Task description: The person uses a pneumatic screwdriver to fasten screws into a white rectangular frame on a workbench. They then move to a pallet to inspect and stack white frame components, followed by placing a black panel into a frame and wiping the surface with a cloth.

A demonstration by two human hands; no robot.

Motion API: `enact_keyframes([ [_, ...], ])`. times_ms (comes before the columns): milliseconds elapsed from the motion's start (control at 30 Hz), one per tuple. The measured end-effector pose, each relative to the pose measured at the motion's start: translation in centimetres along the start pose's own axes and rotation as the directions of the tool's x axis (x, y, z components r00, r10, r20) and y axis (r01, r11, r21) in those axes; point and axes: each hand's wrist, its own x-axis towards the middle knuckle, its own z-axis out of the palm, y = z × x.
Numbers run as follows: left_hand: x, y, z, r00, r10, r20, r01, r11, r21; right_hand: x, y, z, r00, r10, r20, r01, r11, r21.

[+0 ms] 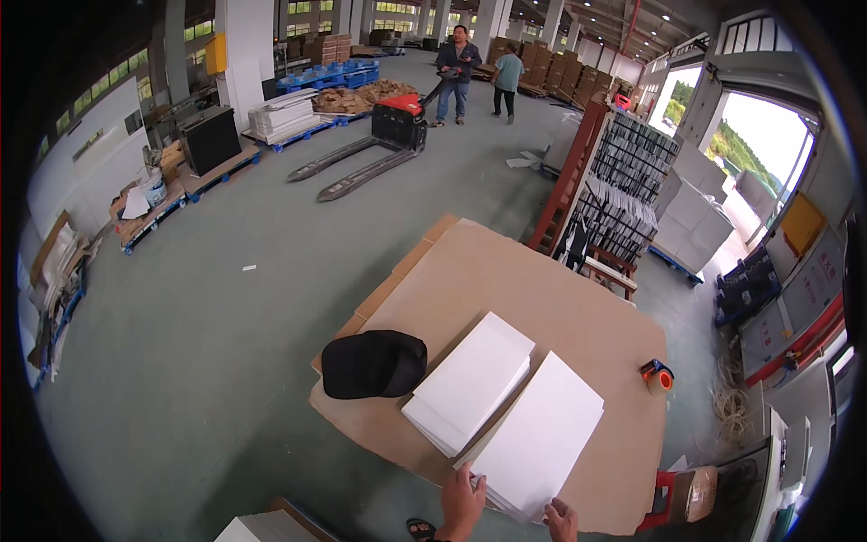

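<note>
Two stacks of white rectangular sheets lie side by side on a brown cardboard-topped surface. My left hand [462,499] has its fingers closed on the near left corner of the right stack of white sheets [549,425]. At that stack's near right corner, my right hand [561,521] curls its fingers against the edge. Sheets along the stack's left side are slightly fanned. The left stack of white sheets [474,375] sits apart from both hands, its edges a little uneven. A black cap [375,364] rests left of it on the cardboard [506,271].
A tape dispenser [657,378] sits near the cardboard's right edge. Beyond stands a rack of white sheets [623,181]. A red pallet truck [399,122] is on the floor, with two people behind it. A red stool [659,501] stands at lower right; a box [275,527] at lower left.
</note>
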Motion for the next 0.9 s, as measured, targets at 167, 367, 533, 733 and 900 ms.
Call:
enact_keyframes([
  [167, 0.3, 2.4, 0.9, 0.988, -0.157, 0.003, 0.15, 0.938, -0.314, -0.9, -1.0, -0.5, 0.996, -0.083, -0.026, 0.086, 0.99, 0.109],
  [367, 1.0, 4.9, -1.8, 0.978, -0.186, 0.09, 0.194, 0.673, -0.714, 0.5, -0.7, -1.6, 0.98, 0.06, -0.191, -0.009, 0.965, 0.262],
  [533, -0.8, 3.9, -12.0, 0.975, -0.214, 0.069, 0.194, 0.652, -0.733, 1.2, -7.5, -0.7, 0.949, -0.034, -0.315, 0.171, 0.891, 0.42],
  [733, -6.8, -2.8, -25.4, 0.899, -0.433, 0.058, 0.387, 0.727, -0.567, 2.5, -10.7, 1.2, 0.914, -0.302, -0.27, 0.376, 0.882, 0.286],
  [900, -14.5, -11.2, -32.2, 0.822, -0.557, -0.114, 0.352, 0.656, -0.668, -0.8, -14.5, 8.0, 0.935, -0.309, 0.172, 0.315, 0.949, -0.008],
])
